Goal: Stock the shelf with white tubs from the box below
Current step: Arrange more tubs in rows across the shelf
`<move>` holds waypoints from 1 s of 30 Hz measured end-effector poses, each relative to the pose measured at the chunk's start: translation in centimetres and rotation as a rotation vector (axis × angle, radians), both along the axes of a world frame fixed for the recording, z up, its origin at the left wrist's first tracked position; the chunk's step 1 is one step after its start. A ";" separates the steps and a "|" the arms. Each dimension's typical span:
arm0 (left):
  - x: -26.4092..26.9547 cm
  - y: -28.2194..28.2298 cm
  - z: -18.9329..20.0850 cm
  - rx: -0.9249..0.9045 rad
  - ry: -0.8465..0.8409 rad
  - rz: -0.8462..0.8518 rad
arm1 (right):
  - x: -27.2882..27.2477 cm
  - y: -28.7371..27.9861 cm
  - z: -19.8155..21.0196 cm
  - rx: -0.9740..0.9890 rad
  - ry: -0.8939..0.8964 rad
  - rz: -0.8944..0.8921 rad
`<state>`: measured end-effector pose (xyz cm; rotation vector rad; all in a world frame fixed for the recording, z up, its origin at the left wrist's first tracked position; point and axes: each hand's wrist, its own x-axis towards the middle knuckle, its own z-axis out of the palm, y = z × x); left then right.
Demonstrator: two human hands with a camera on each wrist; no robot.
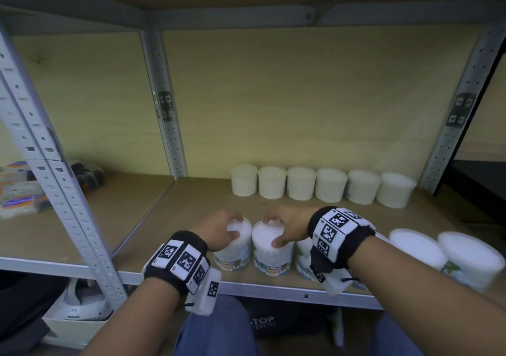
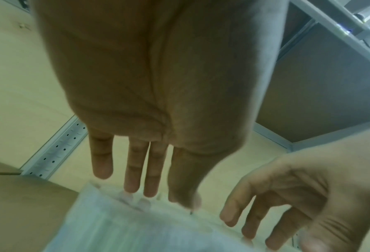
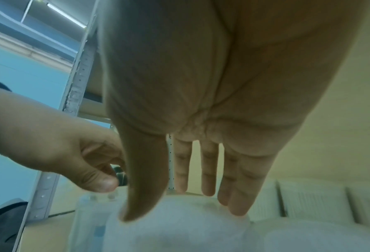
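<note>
On the wooden shelf (image 1: 191,205) two white cotton-bud tubs stand side by side in the front row. My left hand (image 1: 232,225) grips the left tub (image 1: 232,254) from above, thumb on the near rim and fingers over the far rim. My right hand (image 1: 272,231) holds the neighbouring tub (image 1: 271,257) the same way. In the left wrist view my left hand (image 2: 158,194) reaches down onto its tub (image 2: 125,226). In the right wrist view my right hand (image 3: 179,209) spans its tub's lid (image 3: 179,230). Both tubs stand upright on the board.
Several white tubs (image 1: 315,184) line the back of the shelf. More tubs (image 1: 416,249) stand in the front row to the right. A grey upright post (image 1: 54,191) separates the left bay, which holds coloured packs (image 1: 19,191). A dark box (image 1: 262,323) sits below.
</note>
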<state>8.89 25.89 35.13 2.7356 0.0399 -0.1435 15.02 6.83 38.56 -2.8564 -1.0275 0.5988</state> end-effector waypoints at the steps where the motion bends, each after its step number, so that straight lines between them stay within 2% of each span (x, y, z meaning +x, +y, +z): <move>1: 0.2 0.0 0.1 -0.035 -0.022 0.015 | 0.1 -0.3 0.1 0.049 0.003 -0.019; 6: 1.8 -2.0 1.8 -0.172 -0.164 0.012 | 1.6 -2.8 0.8 0.255 -0.027 -0.143; 11: 4.5 -5.9 3.3 -0.289 -0.264 -0.041 | 3.4 -7.7 3.0 0.329 -0.124 -0.234; 20: 11.6 -14.3 4.8 -0.158 -0.207 -0.189 | 8.3 -18.3 4.3 0.228 -0.209 -0.479; 25: 16.5 -18.6 5.4 -0.070 -0.125 -0.261 | 11.2 -23.1 4.6 0.099 -0.217 -0.537; 30: 21.2 -22.2 5.0 -0.007 -0.115 -0.309 | 14.0 -27.1 5.2 0.041 -0.230 -0.600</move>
